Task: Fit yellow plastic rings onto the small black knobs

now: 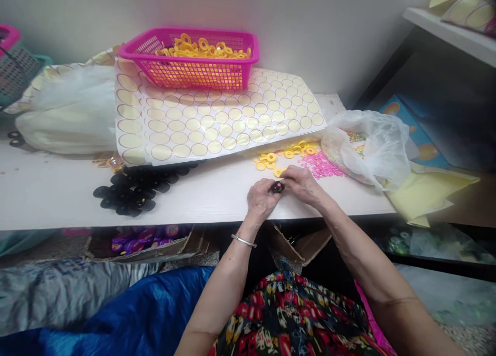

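My left hand (263, 198) is closed on a small black part (277, 186) with a spot of pink on it, near the table's front edge. Right beside it, my right hand (300, 184) is pinched at the part's upper side; whatever lies between those fingertips is too small to make out. Just beyond my fingers are yellow ring-shaped pieces (270, 159) in a loose row. A spread of tiny pink beads (323, 165) lies to their right. Off to the left, black round pieces (129, 190) are heaped on the white table (217, 201).
A pink basket (197, 72) of yellow rings stands on sheets of oval stickers (232, 118). To the right sits a clear plastic bag (372, 144) of coloured beads. Below the table edge, a cardboard box (182, 247) holds purple items. Large white plastic bag (70, 113) at left.
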The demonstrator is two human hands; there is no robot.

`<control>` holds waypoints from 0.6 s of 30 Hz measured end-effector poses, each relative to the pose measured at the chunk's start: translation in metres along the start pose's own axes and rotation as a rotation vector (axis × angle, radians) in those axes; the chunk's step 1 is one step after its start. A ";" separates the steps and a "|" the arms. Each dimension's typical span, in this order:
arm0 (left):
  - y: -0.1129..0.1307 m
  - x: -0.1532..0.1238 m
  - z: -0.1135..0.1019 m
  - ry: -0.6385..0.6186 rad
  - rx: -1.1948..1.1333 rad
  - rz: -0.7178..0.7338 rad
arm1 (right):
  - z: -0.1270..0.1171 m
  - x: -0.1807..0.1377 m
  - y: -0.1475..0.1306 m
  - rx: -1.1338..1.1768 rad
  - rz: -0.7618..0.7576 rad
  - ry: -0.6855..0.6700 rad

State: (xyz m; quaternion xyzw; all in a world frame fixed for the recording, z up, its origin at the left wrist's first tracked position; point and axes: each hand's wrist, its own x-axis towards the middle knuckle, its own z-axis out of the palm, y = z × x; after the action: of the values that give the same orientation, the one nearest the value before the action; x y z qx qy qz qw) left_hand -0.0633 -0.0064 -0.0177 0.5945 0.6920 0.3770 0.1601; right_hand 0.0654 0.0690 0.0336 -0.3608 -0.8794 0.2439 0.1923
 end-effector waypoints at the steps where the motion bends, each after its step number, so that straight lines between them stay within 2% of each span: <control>1: 0.000 0.000 0.000 0.002 0.001 0.001 | 0.001 0.003 0.008 0.017 0.030 0.059; 4: -0.001 0.000 0.000 0.011 -0.004 -0.001 | 0.004 0.013 0.025 -0.104 0.077 0.132; 8: -0.002 0.001 0.000 0.009 -0.006 -0.002 | 0.011 0.020 0.027 -0.321 0.007 0.008; 11: -0.003 0.001 0.000 0.005 -0.010 0.007 | 0.016 0.021 0.023 -0.379 0.007 -0.010; 14: -0.002 0.000 0.000 0.016 -0.018 0.010 | 0.017 0.018 0.024 -0.350 0.001 0.056; 18: -0.002 0.000 0.002 0.022 -0.031 0.001 | 0.009 0.008 0.024 -0.176 -0.023 0.259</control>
State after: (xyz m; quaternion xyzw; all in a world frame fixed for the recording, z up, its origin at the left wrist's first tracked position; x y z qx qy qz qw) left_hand -0.0640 -0.0056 -0.0204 0.5882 0.6874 0.3941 0.1615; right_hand 0.0686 0.0866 0.0144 -0.3947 -0.8692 0.1150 0.2747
